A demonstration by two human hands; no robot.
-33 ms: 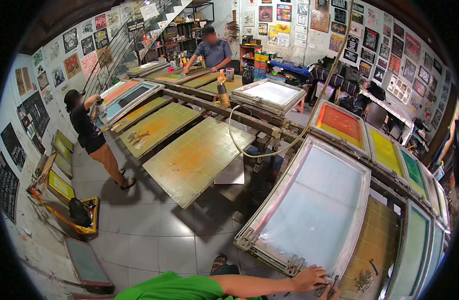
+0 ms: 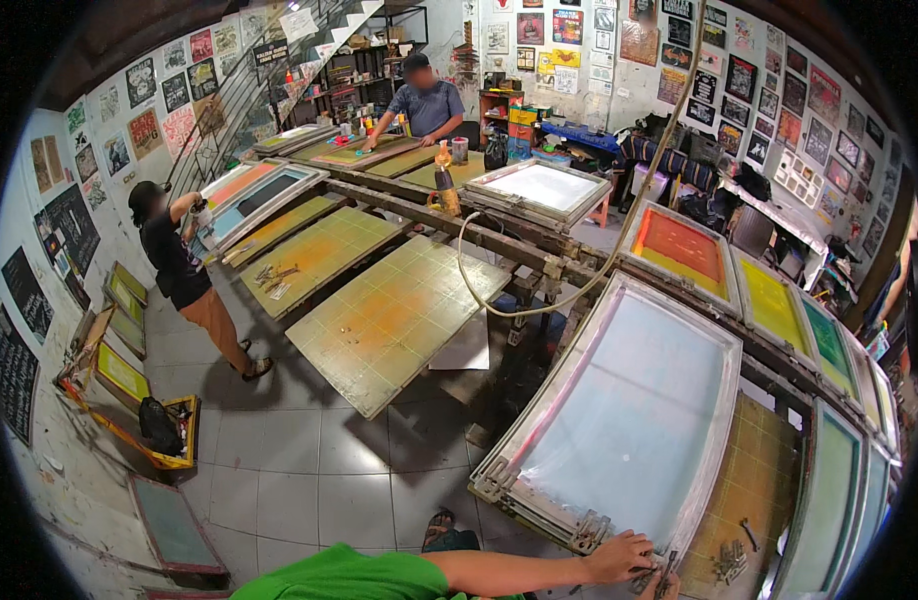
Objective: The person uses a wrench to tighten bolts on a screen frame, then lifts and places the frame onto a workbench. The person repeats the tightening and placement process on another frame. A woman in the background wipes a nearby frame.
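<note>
A large screen-printing frame (image 2: 597,420) with pale blue mesh lies tilted in front of me, with metal clamps (image 2: 591,530) along its near edge. My left hand (image 2: 619,557) rests at the frame's near right corner, its fingers curled down at the metal fittings there. What those fingers grip is hidden. Close beside it, at the lower edge of the view, my right hand (image 2: 663,587) is partly cut off. Its fingers close around a small metal piece at the corner, too small to name.
Right of the frame, a brown printing board (image 2: 751,470) carries a wrench (image 2: 748,534) and a heap of metal parts (image 2: 729,562). More coloured screens (image 2: 779,305) stand along the right. Bare boards (image 2: 394,310) extend left. Two people work at the far boards. A hose (image 2: 462,255) hangs across the rails.
</note>
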